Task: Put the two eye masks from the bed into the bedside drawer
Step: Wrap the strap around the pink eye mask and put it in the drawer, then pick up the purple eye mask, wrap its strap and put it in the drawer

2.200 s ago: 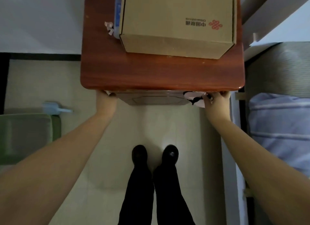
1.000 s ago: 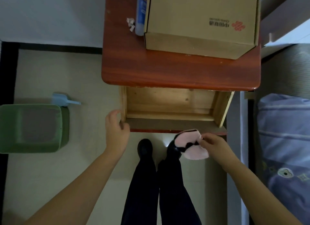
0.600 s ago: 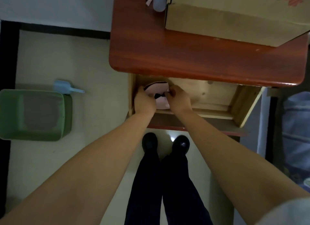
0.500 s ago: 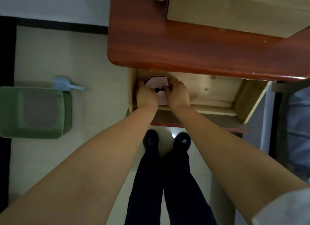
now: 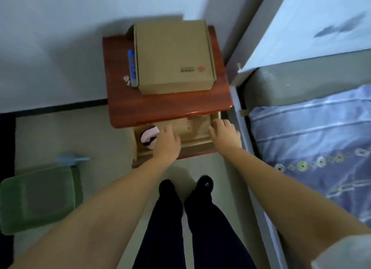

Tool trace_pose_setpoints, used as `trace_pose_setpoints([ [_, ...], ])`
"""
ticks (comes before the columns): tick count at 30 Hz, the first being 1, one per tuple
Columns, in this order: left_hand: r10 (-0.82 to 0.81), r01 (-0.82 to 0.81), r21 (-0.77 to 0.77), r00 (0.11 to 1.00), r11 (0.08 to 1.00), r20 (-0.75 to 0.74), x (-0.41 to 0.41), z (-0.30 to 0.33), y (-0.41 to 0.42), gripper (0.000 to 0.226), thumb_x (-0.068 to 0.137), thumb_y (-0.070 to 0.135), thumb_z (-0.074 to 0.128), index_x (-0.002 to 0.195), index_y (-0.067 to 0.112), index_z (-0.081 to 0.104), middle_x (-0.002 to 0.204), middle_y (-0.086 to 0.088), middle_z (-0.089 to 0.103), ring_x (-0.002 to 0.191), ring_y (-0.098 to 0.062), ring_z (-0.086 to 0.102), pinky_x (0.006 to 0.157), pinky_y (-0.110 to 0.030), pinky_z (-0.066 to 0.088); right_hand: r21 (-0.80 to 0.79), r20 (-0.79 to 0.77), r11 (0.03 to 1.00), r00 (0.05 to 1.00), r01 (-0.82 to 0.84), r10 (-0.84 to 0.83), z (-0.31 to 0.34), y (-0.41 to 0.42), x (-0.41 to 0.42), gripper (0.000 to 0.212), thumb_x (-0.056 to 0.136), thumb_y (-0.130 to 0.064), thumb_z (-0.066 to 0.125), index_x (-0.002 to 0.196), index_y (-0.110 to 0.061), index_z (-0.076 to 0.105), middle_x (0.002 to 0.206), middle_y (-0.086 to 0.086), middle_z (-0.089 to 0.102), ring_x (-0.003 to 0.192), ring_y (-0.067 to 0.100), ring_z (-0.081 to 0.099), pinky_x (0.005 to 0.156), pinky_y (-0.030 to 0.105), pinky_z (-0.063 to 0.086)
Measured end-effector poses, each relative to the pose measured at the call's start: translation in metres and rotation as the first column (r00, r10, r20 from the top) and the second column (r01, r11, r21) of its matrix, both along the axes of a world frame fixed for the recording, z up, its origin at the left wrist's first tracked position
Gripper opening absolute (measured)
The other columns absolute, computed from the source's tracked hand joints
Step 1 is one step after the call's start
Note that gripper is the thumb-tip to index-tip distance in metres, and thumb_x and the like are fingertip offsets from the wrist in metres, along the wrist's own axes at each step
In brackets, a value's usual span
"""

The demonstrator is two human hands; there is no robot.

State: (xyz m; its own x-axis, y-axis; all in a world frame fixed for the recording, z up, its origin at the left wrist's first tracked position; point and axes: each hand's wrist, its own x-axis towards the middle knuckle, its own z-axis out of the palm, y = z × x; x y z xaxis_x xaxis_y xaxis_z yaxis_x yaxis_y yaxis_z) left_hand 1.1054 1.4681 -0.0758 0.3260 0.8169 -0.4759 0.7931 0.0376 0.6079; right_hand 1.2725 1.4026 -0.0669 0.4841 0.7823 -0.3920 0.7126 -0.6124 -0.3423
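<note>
The bedside drawer [image 5: 197,142] stands pulled out under the red-brown nightstand top [image 5: 168,110]. A pink eye mask with a black strap [image 5: 148,137] lies in the drawer's left end. My left hand [image 5: 167,141] rests just right of the mask, fingers spread, holding nothing. My right hand [image 5: 224,133] hovers over the drawer's right end, fingers apart and empty. I see only one pink mask shape; whether a second lies beneath it is hidden.
A cardboard box [image 5: 173,56] and a blue tube [image 5: 132,68] sit on the nightstand. The bed with a blue patterned quilt [image 5: 313,146] is on the right. A green bin [image 5: 38,200] and a blue scoop [image 5: 70,160] are on the floor at left. My legs stand before the drawer.
Both hands have let go of the pink mask, which now lies in the drawer. My right hand has moved to the drawer's right end. The head camera has pulled back and up.
</note>
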Motion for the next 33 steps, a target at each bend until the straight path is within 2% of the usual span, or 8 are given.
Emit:
trace_pose_setpoints([
  [3, -0.280, 0.272, 0.231, 0.960, 0.934, 0.002, 0.062, 0.059, 0.004, 0.044, 0.094, 0.020, 0.040, 0.137, 0.011, 0.034, 0.137, -0.015, 0.045, 0.123, -0.032, 0.044, 0.100, -0.044, 0.042, 0.101, 0.207, 0.995, 0.978, 0.002, -0.023, 0.050, -0.026, 0.057, 0.041, 0.092, -0.040, 0.039, 0.128, -0.020, 0.045, 0.138, 0.009, 0.047, 0.128, 0.030, 0.039, 0.108, 0.052, 0.024],
  [7, -0.520, 0.497, 0.425, 0.851, 0.757, -0.071, 0.160, 0.120, 0.009, 0.045, 0.093, 0.024, 0.043, 0.136, 0.011, 0.036, 0.131, -0.015, 0.049, 0.119, -0.034, 0.047, 0.096, -0.045, 0.044, 0.154, 0.323, 0.983, 0.935, 0.101, -0.147, 0.107, -0.058, 0.144, 0.043, 0.093, -0.041, 0.038, 0.132, -0.023, 0.041, 0.145, 0.007, 0.039, 0.134, 0.025, 0.031, 0.111, 0.056, 0.015],
  [11, -0.646, 0.636, 0.484, 0.744, 0.602, -0.174, 0.270, 0.159, -0.008, 0.041, 0.092, 0.024, 0.044, 0.129, 0.009, 0.040, 0.124, -0.018, 0.051, 0.112, -0.036, 0.050, 0.088, -0.046, 0.045, 0.218, 0.385, 0.955, 0.882, 0.200, -0.273, 0.151, -0.102, 0.242, 0.043, 0.094, -0.041, 0.035, 0.133, -0.022, 0.038, 0.145, 0.006, 0.038, 0.135, 0.025, 0.029, 0.112, 0.056, 0.010],
  [15, -0.705, 0.688, 0.478, 0.685, 0.546, -0.181, 0.377, 0.167, -0.038, 0.037, 0.095, 0.023, 0.040, 0.128, 0.006, 0.041, 0.123, -0.020, 0.051, 0.110, -0.035, 0.049, 0.089, -0.046, 0.045, 0.229, 0.400, 0.929, 0.842, 0.290, -0.361, 0.165, -0.158, 0.338, 0.043, 0.095, -0.039, 0.032, 0.133, -0.022, 0.037, 0.145, 0.007, 0.037, 0.135, 0.026, 0.029, 0.113, 0.056, 0.008],
  [20, -0.795, 0.754, 0.418, 0.596, 0.506, -0.114, 0.516, 0.149, -0.100, 0.041, 0.095, 0.020, 0.042, 0.131, 0.002, 0.038, 0.128, -0.024, 0.049, 0.115, -0.036, 0.047, 0.094, -0.047, 0.043, 0.140, 0.369, 0.883, 0.803, 0.449, -0.467, 0.142, -0.233, 0.452, 0.045, 0.095, -0.041, 0.030, 0.136, -0.021, 0.034, 0.147, 0.006, 0.033, 0.136, 0.028, 0.027, 0.112, 0.057, 0.009],
  [23, -0.860, 0.818, 0.397, 0.497, 0.417, -0.119, 0.580, 0.127, -0.126, 0.041, 0.094, 0.022, 0.043, 0.131, 0.004, 0.039, 0.130, -0.021, 0.048, 0.116, -0.036, 0.046, 0.095, -0.047, 0.042, 0.062, 0.316, 0.861, 0.808, 0.505, -0.497, 0.115, -0.255, 0.507, 0.046, 0.096, -0.040, 0.027, 0.138, -0.022, 0.029, 0.150, 0.006, 0.029, 0.139, 0.026, 0.020, 0.113, 0.058, 0.007],
  [29, -0.915, 0.902, 0.333, 0.352, 0.275, -0.197, 0.699, 0.070, -0.117, 0.041, 0.093, 0.021, 0.044, 0.131, 0.005, 0.042, 0.130, -0.021, 0.048, 0.115, -0.037, 0.046, 0.096, -0.045, 0.041, 0.014, 0.241, 0.806, 0.780, 0.592, -0.577, 0.053, -0.245, 0.600, 0.047, 0.097, -0.040, 0.023, 0.139, -0.022, 0.027, 0.150, 0.009, 0.028, 0.140, 0.028, 0.019, 0.114, 0.057, 0.005],
  [33, -0.946, 0.931, 0.329, 0.239, 0.160, -0.217, 0.800, 0.023, -0.103, 0.040, 0.094, 0.020, 0.043, 0.131, 0.005, 0.041, 0.131, -0.021, 0.047, 0.116, -0.036, 0.047, 0.097, -0.044, 0.040, 0.051, 0.242, 0.758, 0.728, 0.651, -0.642, 0.000, -0.228, 0.676, 0.043, 0.096, -0.036, 0.026, 0.137, -0.023, 0.028, 0.150, 0.009, 0.026, 0.140, 0.025, 0.017, 0.113, 0.058, 0.005],
])
